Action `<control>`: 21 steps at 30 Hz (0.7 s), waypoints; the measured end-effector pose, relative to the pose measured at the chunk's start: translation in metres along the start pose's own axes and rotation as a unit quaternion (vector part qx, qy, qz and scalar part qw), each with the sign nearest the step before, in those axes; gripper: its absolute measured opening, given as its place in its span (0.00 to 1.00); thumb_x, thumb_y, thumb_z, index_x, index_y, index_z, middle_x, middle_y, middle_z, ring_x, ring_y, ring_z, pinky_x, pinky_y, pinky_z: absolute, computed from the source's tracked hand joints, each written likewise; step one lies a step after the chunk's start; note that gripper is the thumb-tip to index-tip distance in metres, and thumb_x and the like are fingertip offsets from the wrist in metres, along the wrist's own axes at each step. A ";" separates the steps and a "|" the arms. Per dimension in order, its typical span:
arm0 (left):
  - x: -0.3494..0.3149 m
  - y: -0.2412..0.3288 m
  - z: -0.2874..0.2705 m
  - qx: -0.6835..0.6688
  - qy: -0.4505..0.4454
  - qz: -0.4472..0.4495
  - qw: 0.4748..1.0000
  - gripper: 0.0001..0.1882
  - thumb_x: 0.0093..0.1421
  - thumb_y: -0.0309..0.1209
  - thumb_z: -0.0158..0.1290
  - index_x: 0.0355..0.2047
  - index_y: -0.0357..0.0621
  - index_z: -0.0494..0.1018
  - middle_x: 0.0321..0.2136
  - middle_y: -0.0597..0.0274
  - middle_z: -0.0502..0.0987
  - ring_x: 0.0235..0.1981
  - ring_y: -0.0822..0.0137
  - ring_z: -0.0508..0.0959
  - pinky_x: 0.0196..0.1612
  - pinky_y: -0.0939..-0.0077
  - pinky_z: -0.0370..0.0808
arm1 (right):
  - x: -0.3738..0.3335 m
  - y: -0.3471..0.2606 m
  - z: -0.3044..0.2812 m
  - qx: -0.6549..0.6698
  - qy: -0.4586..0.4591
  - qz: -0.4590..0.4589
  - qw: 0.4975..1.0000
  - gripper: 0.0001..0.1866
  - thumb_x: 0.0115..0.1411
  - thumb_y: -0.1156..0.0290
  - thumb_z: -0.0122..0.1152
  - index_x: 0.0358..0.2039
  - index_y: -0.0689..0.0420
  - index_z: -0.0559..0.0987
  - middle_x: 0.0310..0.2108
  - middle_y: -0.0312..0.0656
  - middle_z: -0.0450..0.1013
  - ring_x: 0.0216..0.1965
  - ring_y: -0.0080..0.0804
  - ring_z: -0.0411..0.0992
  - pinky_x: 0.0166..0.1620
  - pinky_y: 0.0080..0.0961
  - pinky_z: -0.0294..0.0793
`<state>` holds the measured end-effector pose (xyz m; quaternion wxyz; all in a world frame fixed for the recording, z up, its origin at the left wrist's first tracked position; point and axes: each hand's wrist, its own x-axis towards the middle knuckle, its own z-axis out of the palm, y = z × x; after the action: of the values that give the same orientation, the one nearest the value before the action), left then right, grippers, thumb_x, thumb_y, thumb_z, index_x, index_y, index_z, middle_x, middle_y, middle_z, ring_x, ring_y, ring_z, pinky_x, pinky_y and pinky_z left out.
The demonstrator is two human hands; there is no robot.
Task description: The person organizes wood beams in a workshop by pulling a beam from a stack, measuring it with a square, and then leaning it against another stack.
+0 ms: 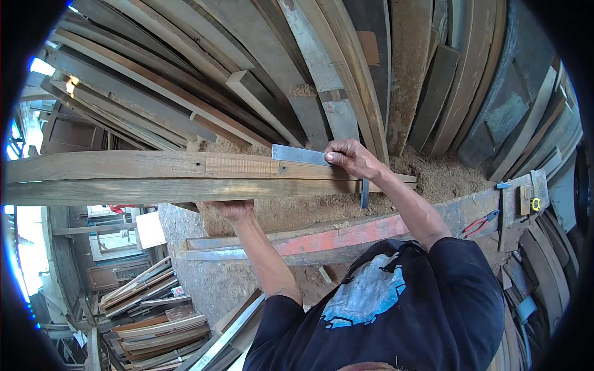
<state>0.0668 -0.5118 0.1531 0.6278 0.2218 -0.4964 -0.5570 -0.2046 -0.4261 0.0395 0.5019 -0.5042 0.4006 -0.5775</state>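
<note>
A long, pale wooden beam (154, 190) stretches across in front of me from the left rim, its right end narrow. My right hand (352, 157) is closed, thumb on top, around a flat grey metal strip of what looks like a carpenter's square (299, 154). The strip lies along the beam's upper face, over a small dark hole. Below that hand, a dark, narrow metal piece (364, 194) crosses the beam's near side; whether it joins the strip is hidden. My left hand (232, 209) holds the beam's near underside, its fingers mostly hidden by the wood.
Timber planks (247, 99) lean along the far side, above sawdust (266, 219). Closer to me lies a board with worn red paint (340, 234). Red-and-blue pliers (481, 224) and a yellow tape measure (535, 204) sit at right. Wood pieces (164, 334) are stacked lower left.
</note>
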 end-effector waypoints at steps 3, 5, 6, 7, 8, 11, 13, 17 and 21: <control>0.001 -0.001 -0.008 -0.024 0.003 -0.010 1.000 0.50 0.45 0.67 0.59 0.63 0.55 0.58 0.57 0.61 0.68 0.57 0.58 0.70 0.58 0.52 0.74 | 0.002 0.000 0.002 -0.031 -0.004 0.007 0.999 0.17 0.65 0.60 0.57 0.32 0.63 0.76 0.23 0.31 0.67 0.29 0.19 0.63 0.34 0.23 0.65; 0.002 0.000 -0.010 -0.021 0.013 -0.003 1.000 0.50 0.45 0.66 0.59 0.63 0.54 0.58 0.58 0.61 0.68 0.57 0.58 0.70 0.58 0.52 0.74 | 0.003 -0.003 0.003 -0.048 -0.003 0.006 0.999 0.16 0.65 0.61 0.57 0.33 0.63 0.76 0.23 0.32 0.68 0.29 0.19 0.63 0.35 0.24 0.66; 0.003 0.001 -0.010 -0.021 0.013 -0.003 1.000 0.50 0.45 0.66 0.59 0.63 0.54 0.58 0.58 0.61 0.68 0.57 0.58 0.70 0.58 0.52 0.74 | 0.004 -0.006 0.004 -0.057 -0.001 0.011 0.998 0.14 0.64 0.63 0.57 0.32 0.63 0.76 0.23 0.37 0.69 0.29 0.22 0.64 0.35 0.27 0.66; 0.002 0.000 -0.006 -0.014 0.021 0.008 1.000 0.50 0.45 0.66 0.59 0.63 0.54 0.58 0.57 0.60 0.68 0.57 0.57 0.71 0.58 0.51 0.74 | 0.003 -0.007 0.004 -0.068 0.003 0.021 0.997 0.11 0.64 0.66 0.57 0.32 0.62 0.76 0.23 0.42 0.70 0.29 0.26 0.65 0.36 0.29 0.67; 0.002 0.000 -0.003 -0.007 0.029 0.019 0.999 0.50 0.45 0.66 0.59 0.63 0.54 0.58 0.57 0.59 0.68 0.56 0.56 0.71 0.58 0.51 0.73 | 0.004 -0.009 0.003 -0.068 0.005 0.025 0.997 0.11 0.64 0.66 0.57 0.32 0.62 0.76 0.23 0.42 0.70 0.29 0.26 0.65 0.36 0.29 0.67; 0.002 0.003 -0.007 -0.049 0.009 -0.019 0.999 0.50 0.45 0.66 0.59 0.63 0.53 0.59 0.55 0.57 0.70 0.55 0.55 0.72 0.58 0.50 0.73 | 0.017 -0.015 -0.007 -0.126 -0.069 0.026 0.989 0.11 0.63 0.66 0.58 0.32 0.62 0.77 0.24 0.45 0.73 0.28 0.31 0.68 0.36 0.34 0.68; 0.006 0.002 -0.010 -0.052 -0.008 -0.025 0.998 0.51 0.46 0.67 0.58 0.63 0.52 0.59 0.54 0.56 0.70 0.54 0.54 0.73 0.58 0.49 0.72 | 0.028 -0.022 -0.013 -0.143 -0.097 0.041 0.984 0.11 0.62 0.66 0.59 0.31 0.62 0.78 0.24 0.46 0.73 0.28 0.32 0.68 0.36 0.34 0.68; 0.011 0.004 -0.016 -0.089 -0.070 -0.032 0.993 0.51 0.48 0.65 0.58 0.65 0.50 0.56 0.56 0.55 0.69 0.56 0.53 0.71 0.60 0.43 0.68 | 0.040 -0.024 -0.014 -0.162 -0.145 0.051 0.975 0.10 0.61 0.66 0.60 0.30 0.62 0.78 0.24 0.45 0.73 0.28 0.33 0.70 0.35 0.35 0.68; 0.012 0.003 -0.008 -0.048 -0.032 -0.003 0.998 0.53 0.47 0.67 0.57 0.64 0.47 0.54 0.52 0.52 0.71 0.53 0.54 0.74 0.59 0.47 0.71 | 0.044 -0.023 -0.007 -0.190 -0.153 0.058 0.968 0.10 0.61 0.67 0.60 0.29 0.61 0.78 0.23 0.45 0.73 0.28 0.35 0.70 0.35 0.35 0.67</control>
<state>0.0740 -0.5247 0.1564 0.6203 0.1746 -0.4880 -0.5888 -0.2149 -0.4653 0.0687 0.4848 -0.6486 0.4497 -0.3768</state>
